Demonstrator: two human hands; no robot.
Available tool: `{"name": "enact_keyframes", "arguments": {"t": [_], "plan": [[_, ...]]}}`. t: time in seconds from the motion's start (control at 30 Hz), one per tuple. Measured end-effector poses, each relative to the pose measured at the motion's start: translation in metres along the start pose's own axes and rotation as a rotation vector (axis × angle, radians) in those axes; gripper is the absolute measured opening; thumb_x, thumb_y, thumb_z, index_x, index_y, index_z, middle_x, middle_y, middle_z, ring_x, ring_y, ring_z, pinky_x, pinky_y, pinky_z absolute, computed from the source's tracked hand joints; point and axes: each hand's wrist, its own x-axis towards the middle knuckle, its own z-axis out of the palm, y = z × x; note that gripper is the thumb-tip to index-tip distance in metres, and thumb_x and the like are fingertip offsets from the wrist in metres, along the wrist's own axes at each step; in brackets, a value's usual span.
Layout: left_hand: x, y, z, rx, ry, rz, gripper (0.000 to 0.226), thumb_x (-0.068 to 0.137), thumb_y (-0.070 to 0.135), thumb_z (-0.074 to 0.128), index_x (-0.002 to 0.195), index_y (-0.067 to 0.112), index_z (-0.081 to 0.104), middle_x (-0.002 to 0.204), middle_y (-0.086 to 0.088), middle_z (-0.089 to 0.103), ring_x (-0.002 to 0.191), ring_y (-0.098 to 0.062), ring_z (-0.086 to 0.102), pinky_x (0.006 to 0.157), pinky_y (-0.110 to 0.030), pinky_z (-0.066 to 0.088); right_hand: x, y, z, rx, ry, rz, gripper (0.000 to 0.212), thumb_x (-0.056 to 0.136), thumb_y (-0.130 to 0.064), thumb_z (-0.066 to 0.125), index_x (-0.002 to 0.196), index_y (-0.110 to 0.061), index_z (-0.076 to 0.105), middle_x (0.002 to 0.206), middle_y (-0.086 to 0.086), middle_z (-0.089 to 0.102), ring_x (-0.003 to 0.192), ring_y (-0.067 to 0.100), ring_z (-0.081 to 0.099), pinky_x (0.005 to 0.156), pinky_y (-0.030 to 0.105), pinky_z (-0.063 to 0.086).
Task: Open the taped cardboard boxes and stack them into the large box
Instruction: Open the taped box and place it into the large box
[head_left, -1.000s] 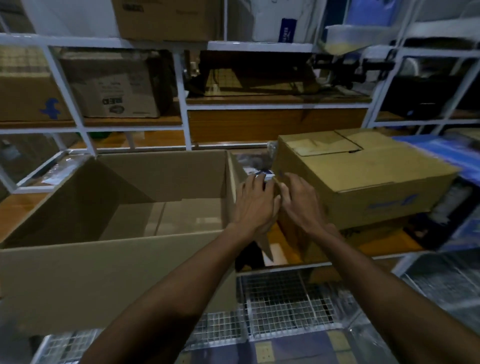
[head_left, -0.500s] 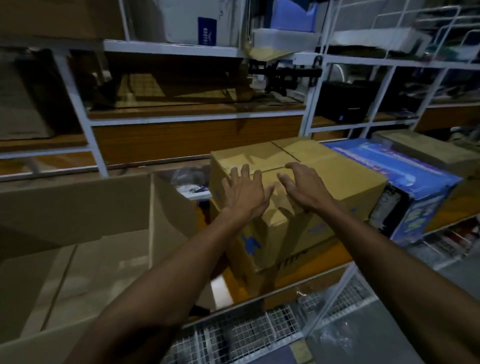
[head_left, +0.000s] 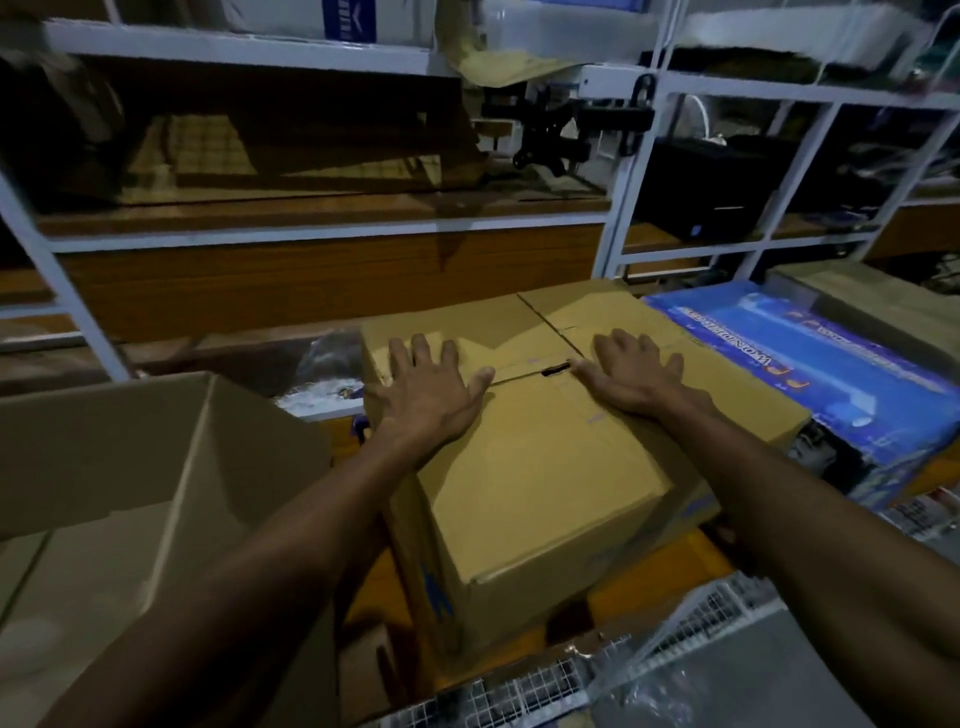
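A closed tan cardboard box (head_left: 540, 467) stands on the orange shelf in the middle of the head view, one corner turned toward me. My left hand (head_left: 428, 387) lies flat on the left part of its top, fingers spread. My right hand (head_left: 631, 371) lies flat on the right part, fingers straight, thumb beside a small gap where the top flaps meet. The large open box (head_left: 171, 467) stands to the left, its brown wall next to my left forearm; its inside is mostly out of view.
A blue printed carton (head_left: 831, 384) lies right of the tan box, another cardboard box (head_left: 878, 306) behind it. White metal racking (head_left: 618, 218) with wooden shelves rises behind. Crumpled plastic (head_left: 327, 374) sits between the two boxes. A wire-mesh shelf (head_left: 519, 686) runs below.
My view swung right and closer to the tan box. Both hands moved from the box's near left edge up onto its top and spread apart to either side of the flap seam.
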Motion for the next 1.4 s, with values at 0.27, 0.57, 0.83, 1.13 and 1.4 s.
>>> {"name": "enact_keyframes", "arguments": {"t": [0.27, 0.57, 0.83, 1.13, 1.4], "plan": [[0.036, 0.004, 0.008, 0.085, 0.010, -0.150, 0.084, 0.090, 0.084, 0.021, 0.159, 0.036, 0.017, 0.170, -0.004, -0.002, 0.154, -0.036, -0.001, 0.104, -0.081, 0.024, 0.077, 0.042, -0.009, -0.026, -0.075, -0.163, 0.088, 0.077, -0.095, 0.019, 0.154, -0.053, 0.010, 0.170, -0.008, -0.005, 0.155, 0.036, -0.006, 0.108, 0.082, 0.000], [0.038, 0.007, 0.003, 0.069, -0.030, -0.261, 0.082, 0.088, 0.085, 0.024, 0.159, 0.046, 0.007, 0.170, 0.000, -0.015, 0.153, -0.040, -0.015, 0.109, -0.077, 0.021, 0.137, 0.089, -0.009, 0.012, -0.102, -0.356, 0.096, 0.068, -0.103, 0.015, 0.153, -0.057, 0.009, 0.169, -0.010, 0.004, 0.152, 0.041, -0.001, 0.110, 0.078, 0.014], [0.039, 0.014, -0.005, 0.085, 0.132, -0.183, 0.076, 0.090, 0.075, 0.040, 0.151, 0.029, 0.038, 0.169, -0.004, 0.003, 0.150, -0.037, 0.006, 0.104, -0.075, 0.034, 0.130, 0.094, -0.016, 0.156, 0.037, -0.443, 0.093, 0.075, -0.092, 0.033, 0.154, -0.043, 0.032, 0.167, -0.005, 0.019, 0.151, 0.039, 0.008, 0.110, 0.073, 0.021], [0.038, 0.031, -0.070, 0.163, 0.571, 0.055, 0.074, 0.090, 0.068, 0.051, 0.149, 0.026, 0.037, 0.166, -0.001, 0.007, 0.147, -0.034, 0.013, 0.095, -0.064, 0.043, 0.093, 0.088, -0.078, 0.404, 0.506, -0.462, 0.086, 0.075, -0.077, 0.049, 0.145, -0.027, 0.050, 0.160, -0.001, 0.036, 0.138, 0.030, 0.025, 0.102, 0.061, 0.039], [0.007, 0.019, -0.077, 0.251, 0.756, 0.164, 0.081, 0.091, 0.068, 0.050, 0.157, 0.025, 0.031, 0.170, -0.010, 0.002, 0.152, -0.038, 0.006, 0.096, -0.074, 0.040, 0.053, 0.074, -0.076, 0.450, 0.816, -0.438, 0.093, 0.069, -0.068, 0.070, 0.147, -0.024, 0.045, 0.155, 0.012, 0.029, 0.136, 0.040, 0.030, 0.100, 0.060, 0.043]]}}
